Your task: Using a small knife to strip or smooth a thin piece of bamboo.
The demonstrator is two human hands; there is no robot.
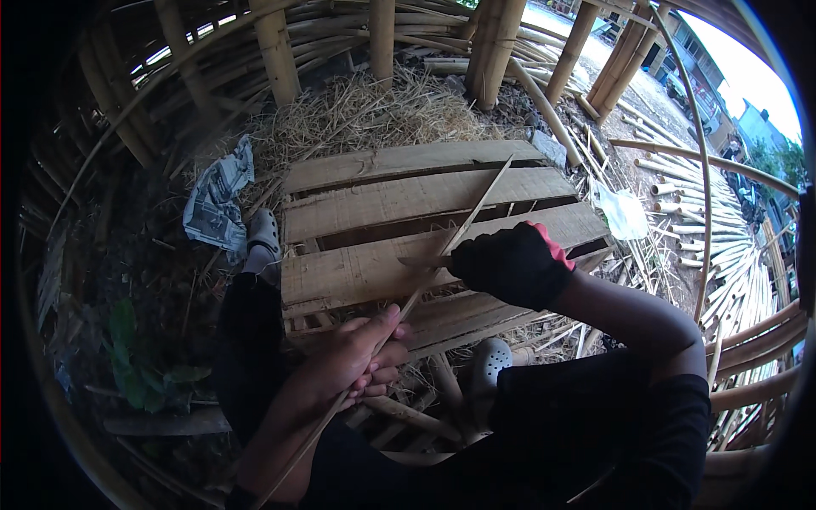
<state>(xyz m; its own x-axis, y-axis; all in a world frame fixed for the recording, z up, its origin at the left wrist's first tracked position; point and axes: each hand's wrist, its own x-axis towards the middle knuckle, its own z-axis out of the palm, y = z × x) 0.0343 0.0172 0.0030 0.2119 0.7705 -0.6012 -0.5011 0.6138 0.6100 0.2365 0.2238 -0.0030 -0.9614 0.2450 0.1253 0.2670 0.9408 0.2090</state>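
A long thin bamboo strip [478, 210] slants from my lap up across a slatted wooden pallet [357, 276]. My bare left hand [361, 353] is closed around its lower part, thumb lying along it. In a black glove with red at the cuff, my right hand [510, 265] grips a knife whose handle is mostly hidden in the fist. The knife's short blade [420, 262] points left and crosses the strip above the pallet; whether its edge bites into the strip I cannot tell.
Dry straw shavings [365, 119] heap behind the pallet. Crumpled newspaper [219, 200] lies at left, near my shoe [263, 231]. Upright bamboo posts [495, 53] stand at the back. Many cut bamboo poles [722, 255] are spread at right, behind a thin bent pole [704, 170].
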